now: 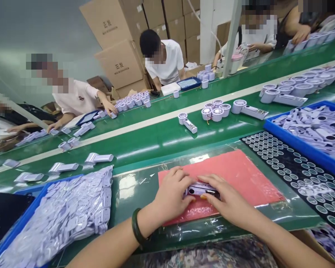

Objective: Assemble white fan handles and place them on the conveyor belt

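Over a red sheet (242,175), both hands are closed on a lavender handheld fan (201,189). My left hand (171,195) wraps its left end, which the fingers mostly hide. At the other end, my right hand (227,197) grips the handle between thumb and fingers. A dark oval and a dark strip show on the handle's face. Right of the sheet lies a black panel (286,160) with rows of round, clear-centred pieces. A clear bag (72,212) full of flat lavender parts rests in a blue tray to the left.
Beyond the bench runs a green conveyor belt (145,139) carrying several fans (190,124) and round fan heads (216,113). A blue bin (304,139) of lavender parts stands at the right. Several co-workers (167,56) sit across the belt, before stacked cartons (117,63).
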The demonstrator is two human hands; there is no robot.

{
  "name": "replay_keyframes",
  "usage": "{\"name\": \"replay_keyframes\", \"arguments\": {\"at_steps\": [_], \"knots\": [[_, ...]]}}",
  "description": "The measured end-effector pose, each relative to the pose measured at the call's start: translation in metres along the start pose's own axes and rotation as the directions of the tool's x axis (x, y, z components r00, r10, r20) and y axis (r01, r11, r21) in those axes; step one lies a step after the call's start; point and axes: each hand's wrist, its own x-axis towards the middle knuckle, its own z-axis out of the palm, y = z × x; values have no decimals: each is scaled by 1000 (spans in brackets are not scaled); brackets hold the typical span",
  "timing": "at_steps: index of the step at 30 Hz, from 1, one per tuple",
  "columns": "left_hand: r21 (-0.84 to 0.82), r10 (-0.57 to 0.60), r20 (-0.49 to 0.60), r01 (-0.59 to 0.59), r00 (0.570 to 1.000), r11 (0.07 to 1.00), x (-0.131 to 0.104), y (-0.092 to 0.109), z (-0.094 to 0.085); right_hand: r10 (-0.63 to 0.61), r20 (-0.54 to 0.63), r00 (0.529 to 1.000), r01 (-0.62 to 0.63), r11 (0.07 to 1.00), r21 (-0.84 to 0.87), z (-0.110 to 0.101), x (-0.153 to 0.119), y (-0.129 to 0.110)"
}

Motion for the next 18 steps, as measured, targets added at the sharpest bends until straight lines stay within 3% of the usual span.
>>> {"name": "replay_keyframes", "arguments": {"at_steps": [3,5,9,12,15,18], "knots": [[182,-3,87,-13,996,983,6,-6,-9,9,-65,998,-15,995,-96,-18,-12,3],[271,15,143,-54,990,961,21,-23,-24,13,-126,992,-42,973,-228,-40,-18,7],[534,63,103,-109,993,838,77,-95,-67,28,-297,955,-164,881,-443,-100,-31,24],[705,-12,-31,31,999,709,124,-159,-88,48,-432,901,-314,759,-570,-154,-37,43],[691,-157,-33,136,987,710,152,-203,-89,107,-517,849,-485,546,-683,-201,-33,65],[601,-192,29,137,981,787,153,-229,-81,158,-563,811,-574,400,-714,-235,-13,86]]}}
